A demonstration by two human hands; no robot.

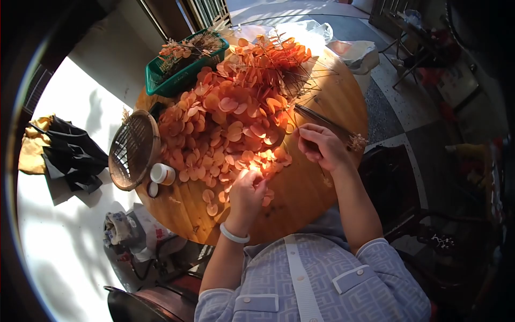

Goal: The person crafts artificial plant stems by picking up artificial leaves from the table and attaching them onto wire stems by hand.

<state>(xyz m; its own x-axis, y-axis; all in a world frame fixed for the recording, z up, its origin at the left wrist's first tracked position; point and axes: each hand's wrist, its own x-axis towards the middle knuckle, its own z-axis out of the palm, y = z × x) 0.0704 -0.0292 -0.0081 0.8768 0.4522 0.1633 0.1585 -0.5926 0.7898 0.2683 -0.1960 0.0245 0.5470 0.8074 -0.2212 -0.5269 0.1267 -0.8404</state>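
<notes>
A big heap of orange, round-leaved artificial-looking branches covers much of the round wooden table, with bare stems sticking out at its right. My left hand, a pale bangle on its wrist, is closed at the near edge of the heap. Its fingertips pinch among brightly lit orange leaves; glare hides the exact grip. To the right, my right hand is raised over the wood with fingers curled together. A thin stem seems to pass through them, its ends showing above and below the hand.
A green plastic basket with dried sprigs stands at the back left. Along the left edge are a round woven tray, a white jar and its lid. Dark thin sticks lie right; plastic bags sit behind.
</notes>
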